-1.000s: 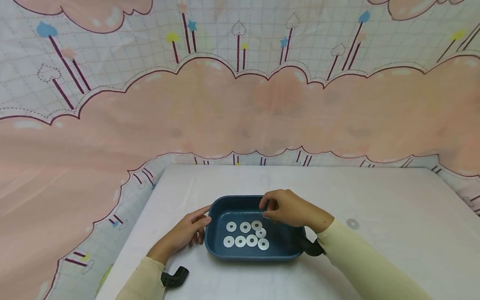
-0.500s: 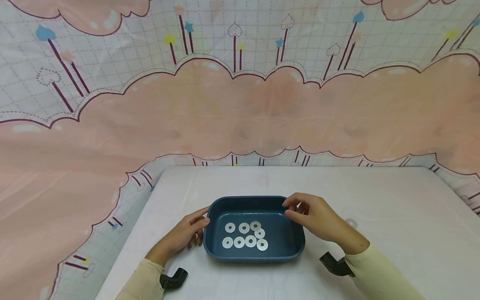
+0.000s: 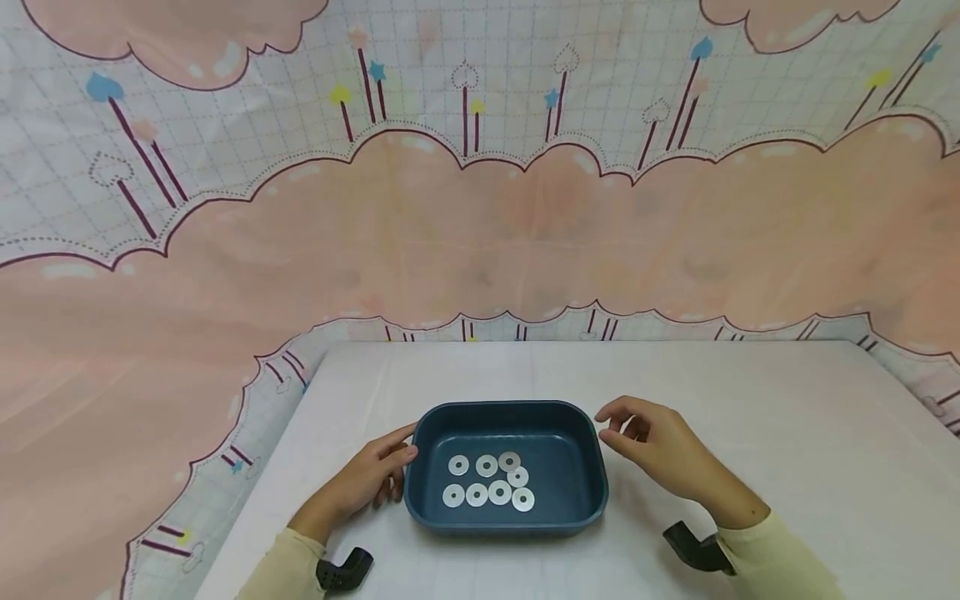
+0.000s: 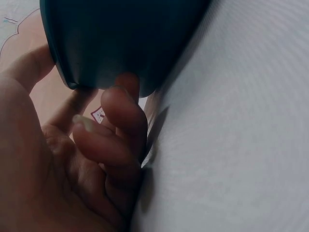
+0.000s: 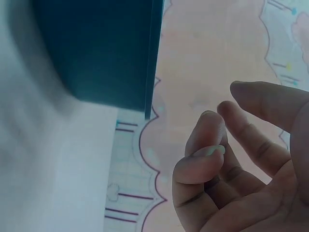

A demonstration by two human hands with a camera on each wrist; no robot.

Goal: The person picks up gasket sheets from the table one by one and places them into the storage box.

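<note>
A dark blue rectangular tray point(image 3: 566, 467) stands on the white table in the head view. Inside lie several flat silver washers point(image 3: 499, 492) in two rough rows, with one washer point(image 3: 517, 477) overlapping its neighbour. My left hand point(image 3: 367, 477) holds the tray's left end; its thumb is on the rim, and in the left wrist view the bent fingers point(image 4: 124, 113) lie against and below the end wall. Just off the tray's right rim is my right hand point(image 3: 663, 446), its fingers loosely curled and nothing between them. The right wrist view shows the thumb and fingertips apart.
White cloth covers the table point(image 3: 810, 433). Behind it hangs a backdrop point(image 3: 450, 225) with pink cloud shapes and candle drawings. Black curved devices sit at the left wrist point(image 3: 345, 569) and right wrist point(image 3: 699, 547).
My right hand has moved right, from over the tray to beyond its right rim. The left hand and the washers keep their places. A grey ring on the table is now hidden behind the right arm.
</note>
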